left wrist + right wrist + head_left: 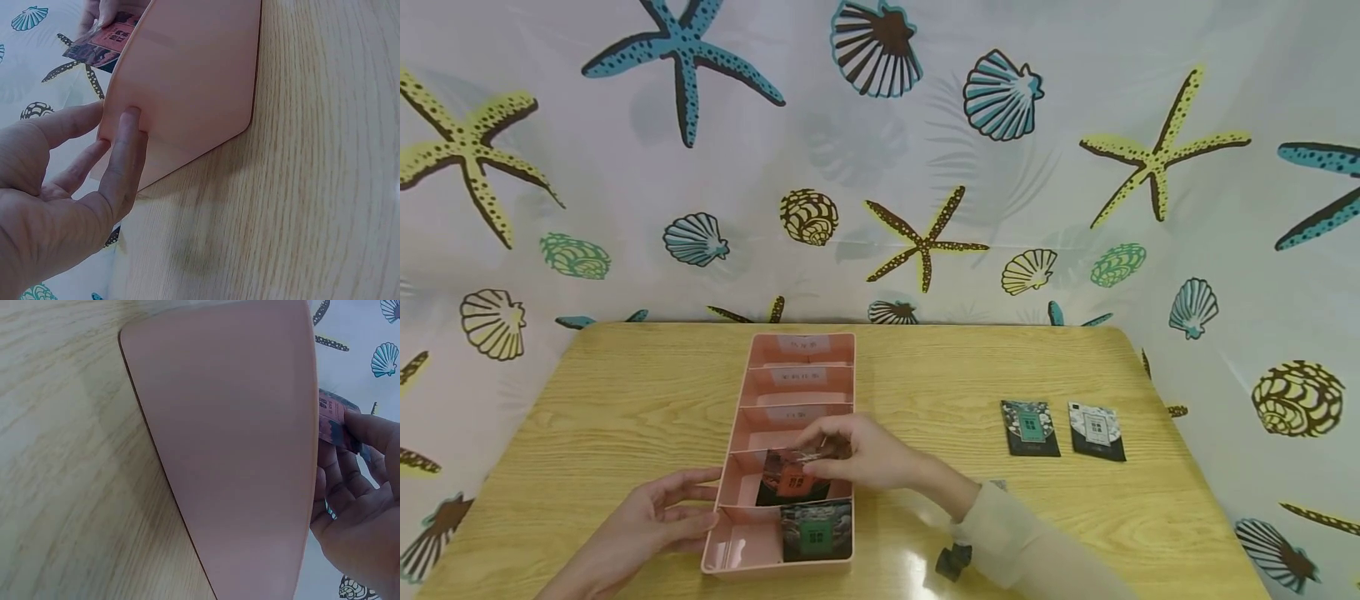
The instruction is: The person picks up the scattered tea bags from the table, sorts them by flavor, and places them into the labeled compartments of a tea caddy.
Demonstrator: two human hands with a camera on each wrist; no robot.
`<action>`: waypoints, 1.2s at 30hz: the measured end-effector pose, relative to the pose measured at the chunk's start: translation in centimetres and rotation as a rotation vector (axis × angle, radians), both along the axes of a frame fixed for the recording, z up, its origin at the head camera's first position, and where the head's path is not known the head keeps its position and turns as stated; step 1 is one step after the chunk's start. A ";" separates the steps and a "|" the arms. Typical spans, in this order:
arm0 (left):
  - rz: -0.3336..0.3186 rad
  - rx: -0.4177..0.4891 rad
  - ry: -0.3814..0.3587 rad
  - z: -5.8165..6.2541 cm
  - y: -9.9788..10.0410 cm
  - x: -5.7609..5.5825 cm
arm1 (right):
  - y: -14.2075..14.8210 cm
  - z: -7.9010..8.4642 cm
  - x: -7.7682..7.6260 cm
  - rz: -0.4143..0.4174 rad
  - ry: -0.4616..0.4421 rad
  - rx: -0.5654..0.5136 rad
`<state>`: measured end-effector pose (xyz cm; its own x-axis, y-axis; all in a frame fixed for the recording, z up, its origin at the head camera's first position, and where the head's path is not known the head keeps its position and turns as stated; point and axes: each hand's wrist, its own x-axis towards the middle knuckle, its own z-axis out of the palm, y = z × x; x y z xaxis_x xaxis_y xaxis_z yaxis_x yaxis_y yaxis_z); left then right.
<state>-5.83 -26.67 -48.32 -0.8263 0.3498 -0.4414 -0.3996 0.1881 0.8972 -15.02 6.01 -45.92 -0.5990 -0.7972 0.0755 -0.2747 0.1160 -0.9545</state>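
My right hand [872, 454] pinches a dark sachet with a red label [792, 477] at its upper edge, over the second compartment from the front of a pink divided box [778, 567]. The right wrist view shows thumb and fingers on the red-labelled sachet [332, 415] beyond the box's rim. At the left outer wall is my left hand [651, 521], its extended fingers [125, 147] touching the wall and rim near the front. A dark sachet with a green label [817, 532] sits in the front compartment, leaning to the right side.
On the table's right lie a green-labelled sachet [1030, 427] and a white-labelled sachet [1097, 431], side by side. My right sleeve [1007, 533] crosses the table, with a small dark object [953, 561] beside it. Paper labels [797, 376] mark the box's rear compartments. A patterned curtain [880, 167] hangs behind.
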 end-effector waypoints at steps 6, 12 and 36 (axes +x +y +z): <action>0.001 -0.002 0.003 -0.1 0.0 0.0 | -0.4 -0.3 0.1 0.021 -0.013 0.037; 0.002 -0.016 0.024 -0.1 0.2 0.0 | -0.3 -0.3 -0.1 0.023 0.009 0.052; -0.003 -0.025 0.025 0.2 0.3 0.1 | 5.0 1.0 -0.2 -0.135 0.112 0.050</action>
<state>-5.74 -26.36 -48.16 -0.8365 0.3411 -0.4289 -0.3762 0.2117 0.9020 -15.18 11.04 -44.87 -0.6913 -0.7142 0.1096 -0.3572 0.2060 -0.9110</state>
